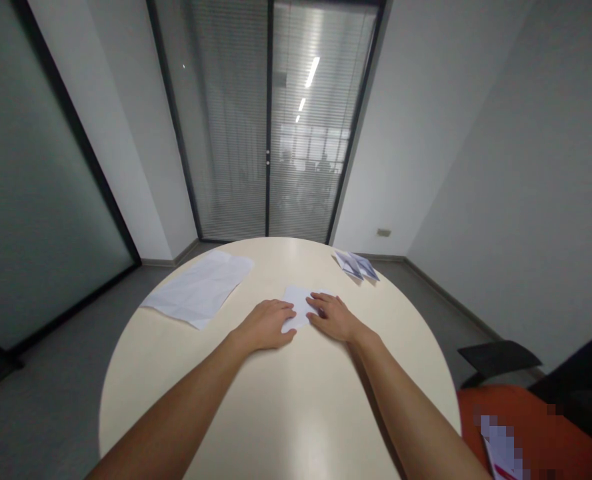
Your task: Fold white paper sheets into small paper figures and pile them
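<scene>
A small white sheet of paper (297,305) lies on the round cream table (286,407), between and partly under my two hands. My left hand (269,323) rests over the paper's left side, fingers stretched out and pointing right. From the other side my right hand (333,317) lies on its right part, fingers extended toward the left. A little of the paper's far edge shows beyond the right fingers. What the palms cover is hidden, so I cannot tell how the sheet is folded there.
A larger creased white sheet (203,287) lies at the table's left, near its edge. Folded paper pieces (356,265) sit at the far right edge. An orange chair (496,400) with a black armrest (501,357) stands at the right, papers on its seat. Glass partition beyond.
</scene>
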The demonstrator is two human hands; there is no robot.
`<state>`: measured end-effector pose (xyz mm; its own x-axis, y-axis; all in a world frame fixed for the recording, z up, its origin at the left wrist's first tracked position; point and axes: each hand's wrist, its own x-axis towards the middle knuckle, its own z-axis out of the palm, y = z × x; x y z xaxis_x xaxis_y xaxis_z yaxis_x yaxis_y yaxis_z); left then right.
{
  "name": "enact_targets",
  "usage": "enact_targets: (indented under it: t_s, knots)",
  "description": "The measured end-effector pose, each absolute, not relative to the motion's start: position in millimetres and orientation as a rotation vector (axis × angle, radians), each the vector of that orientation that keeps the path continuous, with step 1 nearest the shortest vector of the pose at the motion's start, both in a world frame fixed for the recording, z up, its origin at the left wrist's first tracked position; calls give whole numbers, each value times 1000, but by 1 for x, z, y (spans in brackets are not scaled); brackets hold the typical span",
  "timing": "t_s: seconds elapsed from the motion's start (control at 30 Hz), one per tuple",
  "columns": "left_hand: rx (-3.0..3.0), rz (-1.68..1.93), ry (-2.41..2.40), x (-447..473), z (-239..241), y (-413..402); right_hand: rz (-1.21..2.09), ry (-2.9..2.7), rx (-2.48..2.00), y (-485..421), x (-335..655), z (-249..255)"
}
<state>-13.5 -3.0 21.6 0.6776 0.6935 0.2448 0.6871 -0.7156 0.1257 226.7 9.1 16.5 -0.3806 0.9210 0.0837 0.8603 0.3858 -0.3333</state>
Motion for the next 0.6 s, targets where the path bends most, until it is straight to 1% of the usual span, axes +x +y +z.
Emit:
enact_targets:
  t_s: [0.27, 0.43, 0.6]
  knots:
    - [2803, 462, 1290, -13, 25, -3, 267, -2434, -1420, 11, 231, 14]
    - [2758, 421, 1358, -13, 32, -5, 247, -2436, -1343, 15, 235, 12]
    - [2661, 375, 1502, -11, 35, -7, 309, -2330, -1358, 18, 239, 14]
